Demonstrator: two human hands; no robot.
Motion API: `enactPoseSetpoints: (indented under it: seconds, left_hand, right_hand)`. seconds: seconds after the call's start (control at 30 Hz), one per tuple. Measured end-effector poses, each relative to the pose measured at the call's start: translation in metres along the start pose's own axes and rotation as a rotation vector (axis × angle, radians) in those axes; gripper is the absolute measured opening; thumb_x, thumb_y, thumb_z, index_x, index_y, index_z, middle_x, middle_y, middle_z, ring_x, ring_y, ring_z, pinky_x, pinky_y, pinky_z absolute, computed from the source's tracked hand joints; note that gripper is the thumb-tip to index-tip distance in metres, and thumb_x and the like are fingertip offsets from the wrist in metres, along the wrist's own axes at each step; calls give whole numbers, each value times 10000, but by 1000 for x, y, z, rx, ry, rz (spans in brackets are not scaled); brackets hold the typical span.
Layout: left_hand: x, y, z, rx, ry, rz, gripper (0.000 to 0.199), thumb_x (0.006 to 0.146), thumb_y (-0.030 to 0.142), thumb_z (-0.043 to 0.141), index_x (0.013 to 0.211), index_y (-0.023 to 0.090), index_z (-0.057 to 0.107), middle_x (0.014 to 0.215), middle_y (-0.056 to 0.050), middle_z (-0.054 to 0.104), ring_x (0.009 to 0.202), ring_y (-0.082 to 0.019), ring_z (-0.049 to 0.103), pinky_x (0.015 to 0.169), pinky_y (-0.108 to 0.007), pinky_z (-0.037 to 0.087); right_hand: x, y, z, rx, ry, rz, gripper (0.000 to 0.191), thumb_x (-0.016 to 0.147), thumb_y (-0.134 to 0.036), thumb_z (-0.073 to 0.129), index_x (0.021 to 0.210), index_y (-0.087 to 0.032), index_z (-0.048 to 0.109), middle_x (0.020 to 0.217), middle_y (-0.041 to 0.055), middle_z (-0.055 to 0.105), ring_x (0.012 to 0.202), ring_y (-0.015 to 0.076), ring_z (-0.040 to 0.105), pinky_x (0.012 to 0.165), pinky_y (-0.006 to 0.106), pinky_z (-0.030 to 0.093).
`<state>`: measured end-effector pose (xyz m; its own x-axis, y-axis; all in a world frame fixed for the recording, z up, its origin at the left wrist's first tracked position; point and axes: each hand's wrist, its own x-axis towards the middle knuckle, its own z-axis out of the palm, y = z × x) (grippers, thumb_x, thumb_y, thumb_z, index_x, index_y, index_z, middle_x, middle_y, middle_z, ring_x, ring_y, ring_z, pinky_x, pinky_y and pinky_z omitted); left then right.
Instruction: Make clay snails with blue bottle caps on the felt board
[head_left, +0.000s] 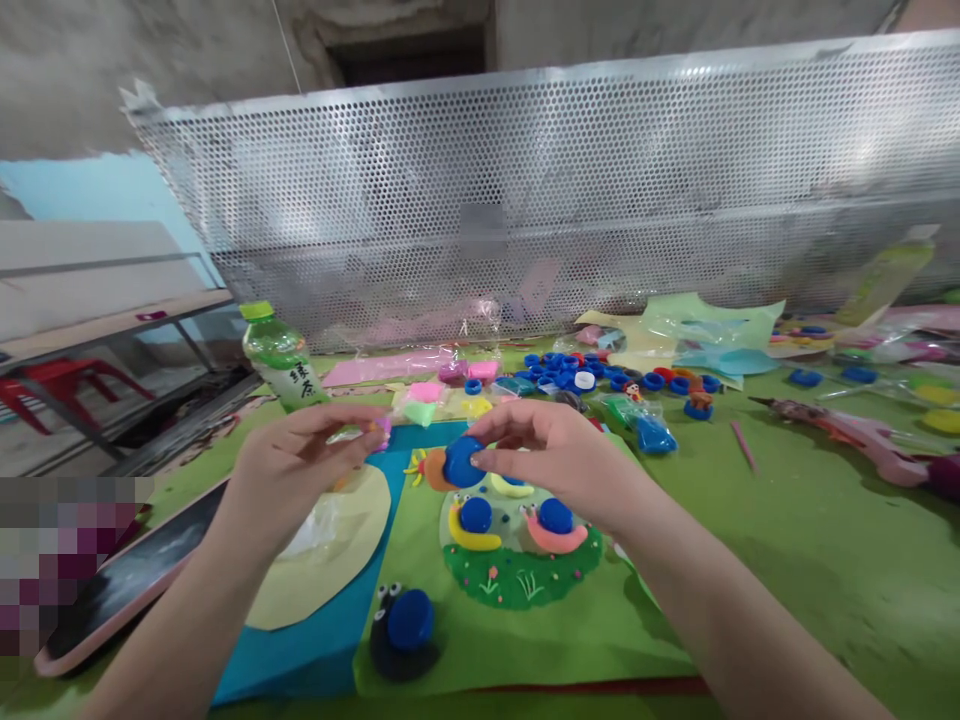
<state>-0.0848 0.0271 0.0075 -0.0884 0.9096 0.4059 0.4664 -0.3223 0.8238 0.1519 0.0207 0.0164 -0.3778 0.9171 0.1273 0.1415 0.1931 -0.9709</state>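
My right hand (547, 450) pinches a blue bottle cap (463, 462) between thumb and fingers. Joined to the cap's left side is orange clay (433, 470) with yellow strands (412, 464) at its end. My left hand (307, 455) is closed in a pinch; a small pink-purple bit (383, 432) shows at its fingertips, too small to identify. Below the hands, a yellow clay snail (474, 540) and a pink clay snail (559, 538) with blue cap shells lie on a picture with green clay grass (517, 580). A black clay snail (397, 630) sits lower left.
Many blue bottle caps (559, 372) are heaped behind the picture. A green tea bottle (279, 355) stands at left, near a phone (135, 570). Bagged blue clay (656, 435), a pink stick (744, 446) and a pink glue gun (862, 440) lie at right. A perforated metal panel (480, 180) rises behind.
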Motion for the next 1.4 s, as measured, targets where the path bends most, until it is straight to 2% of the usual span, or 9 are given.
enactPoseSetpoints:
  seconds: [0.13, 0.3, 0.4, 0.5, 0.6, 0.83, 1.07, 1.17, 1.4]
  left_hand:
    - [2, -6, -1, -32, -30, 90, 91, 636, 199, 693, 712, 229, 654, 755, 4, 638, 705, -112, 574, 541, -174, 481]
    - [5, -5, -1, -76, -46, 207, 95, 602, 170, 703, 610, 225, 626, 755, -5, 581, 826, -152, 545, 596, -212, 488]
    - [4, -5, -2, -36, -27, 176, 70, 625, 199, 701, 654, 246, 659, 779, 2, 623, 799, -132, 558, 594, -189, 483]
    - [3, -7, -3, 17, -6, 115, 138, 678, 249, 670, 812, 281, 689, 835, 9, 663, 695, -92, 559, 522, -148, 448]
    - [2, -9, -5, 17, 0, 56, 181, 717, 278, 630, 892, 277, 679, 757, 14, 667, 575, -69, 528, 442, -136, 399]
    - [6, -5, -7, -115, 10, -73, 136, 585, 213, 730, 709, 203, 674, 668, 9, 669, 530, -82, 535, 441, -160, 437]
    - [4, -2, -4, -195, 28, -147, 174, 699, 234, 649, 869, 231, 687, 790, -8, 692, 579, -86, 550, 503, -188, 471]
    - [3, -1, -3, -239, -2, -161, 130, 665, 209, 676, 794, 212, 693, 855, -21, 697, 589, -95, 562, 503, -201, 476]
    - [3, 0, -2, -333, 19, -131, 67, 617, 173, 712, 663, 193, 668, 651, 14, 668, 566, -88, 560, 500, -182, 451]
  right_hand:
    - [1, 2, -1, 2, -5, -7, 160, 711, -241, 667, 852, -175, 631, 837, 23, 640, 745, 111, 581, 648, 224, 472]
    - [1, 3, -1, -1, -5, -16, 163, 709, -248, 665, 852, -177, 630, 834, 22, 637, 745, 112, 579, 641, 223, 471]
    - [2, 2, -1, -4, 0, -9, 163, 707, -240, 668, 852, -174, 632, 841, 24, 638, 749, 111, 579, 649, 223, 471]
    - [2, 1, -1, -15, 8, -23, 150, 706, -218, 669, 842, -165, 633, 825, 21, 638, 745, 102, 579, 654, 213, 467]
    - [2, 0, -1, -16, 7, -25, 142, 712, -210, 665, 840, -160, 632, 823, 21, 638, 742, 100, 583, 651, 209, 466]
    - [1, 0, 0, -12, -4, 21, 162, 720, -235, 658, 857, -158, 621, 829, 29, 632, 744, 110, 582, 657, 227, 474]
    - [1, 0, -1, -23, -5, 25, 163, 727, -231, 652, 870, -159, 624, 839, 33, 635, 738, 108, 581, 643, 221, 467]
    - [0, 0, -2, -21, -10, 11, 160, 726, -241, 653, 861, -159, 625, 835, 29, 634, 744, 105, 582, 643, 211, 464]
    - [1, 0, -1, -19, -6, -4, 143, 718, -222, 655, 843, -159, 624, 843, 27, 635, 746, 101, 579, 639, 203, 463]
